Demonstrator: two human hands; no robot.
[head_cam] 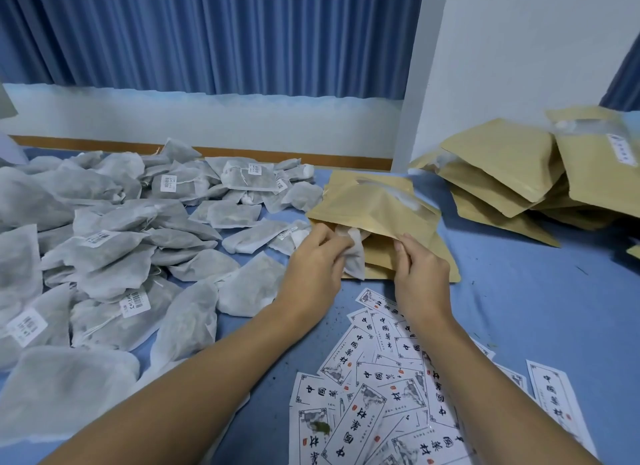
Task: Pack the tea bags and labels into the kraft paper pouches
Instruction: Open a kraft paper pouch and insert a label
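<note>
A blue cloth covered the worktop (519, 308); blue curtains (207, 31) and a white wall (519, 49) stood behind. The left hand (315, 256) curled its fingers round a tea bag (355, 256) at the mouth of a kraft pouch (377, 205), whose edge the right hand (420, 272) pinched. Loose tea bags (121, 243) lay heaped to the left, labels (381, 378) nearest.

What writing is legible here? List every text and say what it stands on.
"中国茶材": large characters on the white labels; their small print and red seals are too small to read.
Digits on the barcode stickers of the tea bags: too blurred to read.
Print on the slip behind a kraft pouch window: too blurred.
</note>
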